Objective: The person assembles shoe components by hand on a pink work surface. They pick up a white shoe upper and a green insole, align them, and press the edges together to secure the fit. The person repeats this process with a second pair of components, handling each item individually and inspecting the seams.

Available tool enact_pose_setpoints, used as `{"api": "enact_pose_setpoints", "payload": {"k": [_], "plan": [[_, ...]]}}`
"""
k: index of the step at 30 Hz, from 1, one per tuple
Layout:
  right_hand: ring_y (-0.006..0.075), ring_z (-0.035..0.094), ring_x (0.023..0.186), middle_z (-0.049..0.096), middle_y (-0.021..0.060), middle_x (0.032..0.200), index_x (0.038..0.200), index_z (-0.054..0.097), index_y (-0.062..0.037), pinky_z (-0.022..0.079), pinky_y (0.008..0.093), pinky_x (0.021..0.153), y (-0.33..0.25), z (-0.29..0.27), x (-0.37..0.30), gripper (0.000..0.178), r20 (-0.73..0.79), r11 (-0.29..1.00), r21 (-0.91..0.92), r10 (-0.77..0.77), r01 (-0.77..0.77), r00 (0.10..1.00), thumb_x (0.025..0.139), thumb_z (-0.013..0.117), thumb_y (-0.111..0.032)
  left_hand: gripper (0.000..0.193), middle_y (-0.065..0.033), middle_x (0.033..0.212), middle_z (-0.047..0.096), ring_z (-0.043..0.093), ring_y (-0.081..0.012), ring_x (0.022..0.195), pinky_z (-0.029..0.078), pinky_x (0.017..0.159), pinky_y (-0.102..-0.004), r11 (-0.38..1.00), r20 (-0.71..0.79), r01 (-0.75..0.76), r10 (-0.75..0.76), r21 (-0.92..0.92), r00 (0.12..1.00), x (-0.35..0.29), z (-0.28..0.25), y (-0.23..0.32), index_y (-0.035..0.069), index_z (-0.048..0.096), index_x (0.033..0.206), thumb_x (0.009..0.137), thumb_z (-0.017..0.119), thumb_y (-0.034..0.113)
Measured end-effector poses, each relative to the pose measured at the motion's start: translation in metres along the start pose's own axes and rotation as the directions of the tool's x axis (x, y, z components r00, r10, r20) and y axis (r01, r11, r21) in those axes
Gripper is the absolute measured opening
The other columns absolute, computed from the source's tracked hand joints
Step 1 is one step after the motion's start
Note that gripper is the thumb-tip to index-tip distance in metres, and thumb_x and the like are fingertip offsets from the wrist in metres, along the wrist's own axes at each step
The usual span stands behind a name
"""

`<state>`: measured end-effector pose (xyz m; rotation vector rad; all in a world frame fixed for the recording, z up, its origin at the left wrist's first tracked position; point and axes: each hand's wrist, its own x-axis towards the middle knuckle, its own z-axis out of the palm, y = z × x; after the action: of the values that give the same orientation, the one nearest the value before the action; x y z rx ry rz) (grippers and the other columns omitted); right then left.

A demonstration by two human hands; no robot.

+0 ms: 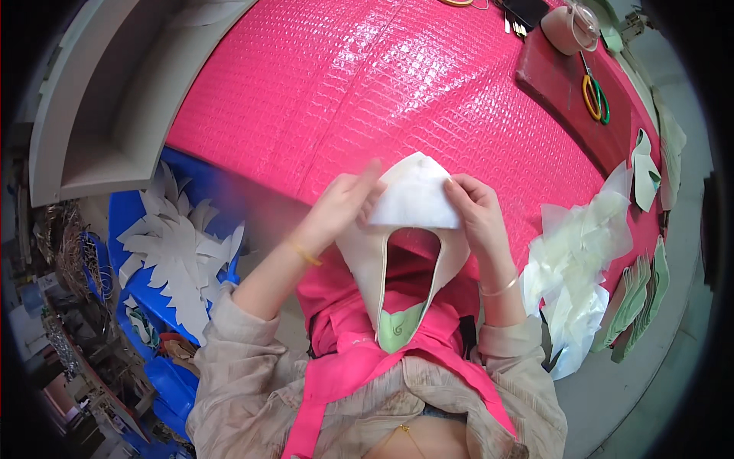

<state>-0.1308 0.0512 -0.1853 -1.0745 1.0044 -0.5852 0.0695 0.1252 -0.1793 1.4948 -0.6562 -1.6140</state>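
Note:
A pale shoe upper (362,256) hangs in front of me over my lap, its pointed toe end up. A smooth white piece (417,193) covers the toe, above a long arched opening. At the lower end a light green patch (400,327) shows inside. My right hand (480,206) pinches the right edge of the toe between thumb and fingers. At the left edge my left hand (348,200) has its fingers curled against the upper, with the index finger raised and blurred. What the left fingers do behind the edge is partly hidden.
The table has a shiny pink cover (367,92). On the right lie translucent sheets (577,252), green pieces (638,298), scissors (595,99) on a dark red board (550,76), and a white pot (564,30). White strips (183,249) fill a blue container (126,206); a grey shelf (126,130) stands left.

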Motion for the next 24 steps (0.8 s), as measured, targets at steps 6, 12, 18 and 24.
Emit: {"api": "enact_pose_setpoints", "payload": {"k": [6,12,18,24], "plan": [[0.0075,0.047,0.035,0.054,0.003,0.055,0.078,0.058,0.0019,0.033,0.0208,0.029,-0.004,0.016,0.006,0.022,-0.248,0.937,-0.274,0.147,-0.215,0.958,0.083,0.061,-0.019,0.025,-0.0016,0.056,0.055,0.05,-0.0062,0.042,0.038,0.039,-0.0191,0.985,0.046,0.096,-0.103,0.145,0.994,0.005,-0.01,-0.002,0.0,0.059,0.08,0.088,0.055,0.023],[0.0093,0.047,0.033,0.053,0.005,0.052,0.075,0.057,0.0027,0.034,0.0241,0.029,-0.006,0.018,0.011,0.024,-0.276,0.906,-0.364,0.118,-0.217,0.954,0.082,0.062,-0.019,0.024,-0.0038,0.049,0.053,0.048,-0.0075,0.036,0.037,0.033,-0.0211,0.958,-0.004,0.131,-0.135,0.257,0.991,0.01,-0.007,0.007,0.0,0.055,0.074,0.088,0.054,0.02],[0.018,0.053,0.038,0.055,0.0106,0.054,0.073,0.055,0.0035,0.039,0.0304,0.035,-0.006,0.018,0.014,0.027,-0.261,0.842,-0.508,0.052,-0.183,0.964,0.08,0.063,-0.022,0.021,-0.01,0.059,0.057,0.055,-0.0187,0.048,0.044,0.044,-0.0297,0.524,-0.051,-0.085,0.24,0.848,0.969,0.008,0.002,0.005,0.0,0.055,0.081,0.081,0.061,0.02],[0.0369,0.057,0.058,0.056,0.0186,0.06,0.072,0.05,0.0002,0.042,0.0426,0.051,0.003,0.005,0.01,0.034,-0.155,0.579,-0.815,-0.186,-0.019,0.97,0.077,0.065,-0.03,0.051,-0.0098,0.135,0.039,0.034,-0.0245,0.126,0.028,0.103,-0.0405,0.16,0.384,-0.569,0.59,0.806,0.71,0.023,0.036,-0.012,0.004,0.042,0.127,0.08,0.057,0.016]]}}
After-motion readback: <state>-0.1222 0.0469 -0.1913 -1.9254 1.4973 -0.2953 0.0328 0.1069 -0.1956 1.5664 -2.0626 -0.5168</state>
